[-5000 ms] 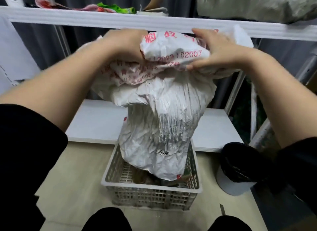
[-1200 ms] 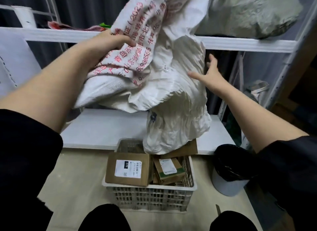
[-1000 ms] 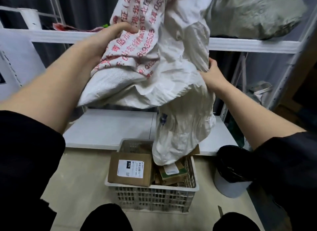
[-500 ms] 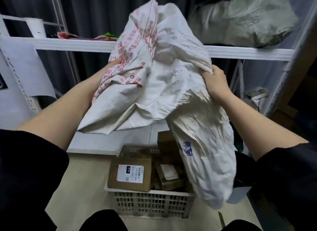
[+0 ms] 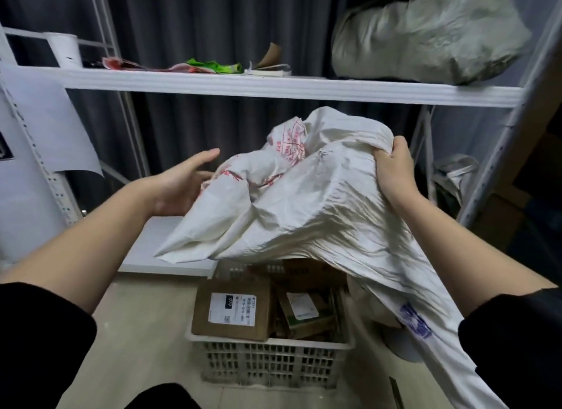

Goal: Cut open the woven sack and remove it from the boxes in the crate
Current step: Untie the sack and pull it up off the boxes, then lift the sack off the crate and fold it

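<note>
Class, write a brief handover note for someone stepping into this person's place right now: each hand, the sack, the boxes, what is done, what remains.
Right hand grips the bunched woven sack.
Left hand is open beside the sack's printed side; contact unclear.
Sack is lifted above the crate; the boxes lie uncovered inside it.
Done: sack off the boxes.
Left: put the sack aside.

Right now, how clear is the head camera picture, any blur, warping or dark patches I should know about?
Head view: the wide lens bends the shelf and the uprights at the edges; the sack is soft with motion blur low on the right, where its blue print smears; the box label shows but its text is too small to read; the sack shades the back of the crate; no glare.
</note>
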